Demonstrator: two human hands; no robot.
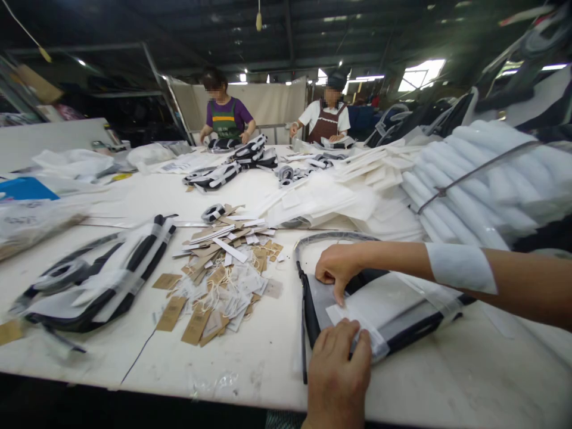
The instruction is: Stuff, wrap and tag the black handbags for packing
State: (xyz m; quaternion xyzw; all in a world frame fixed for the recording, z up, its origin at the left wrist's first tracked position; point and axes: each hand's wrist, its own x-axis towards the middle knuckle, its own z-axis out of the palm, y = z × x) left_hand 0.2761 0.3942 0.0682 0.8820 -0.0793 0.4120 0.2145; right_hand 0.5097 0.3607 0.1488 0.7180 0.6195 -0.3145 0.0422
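Observation:
A black and white bag (pixel 393 310) in a clear plastic sleeve lies flat at the near edge of the white table (pixel 250 363), its black strap (pixel 330 238) looping behind it. My left hand (pixel 336 372) comes up from the bottom edge, its fingers closed over the sleeve's near corner and a white sheet (pixel 344 313) inside it. My right hand (pixel 338 269) reaches in from the right with a white band (pixel 460 266) round the forearm. Its fingers are curled on the bag's far left edge, one fingertip pressing down on the sleeve.
A heap of brown card and white paper tags (pixel 218 280) lies left of the bag. Another wrapped bag (pixel 98 274) is farther left. White flat sleeves (pixel 357 190) and stacked white rolls (pixel 482 179) fill the right. Two people (pixel 226 116) (pixel 328 113) work at the far side.

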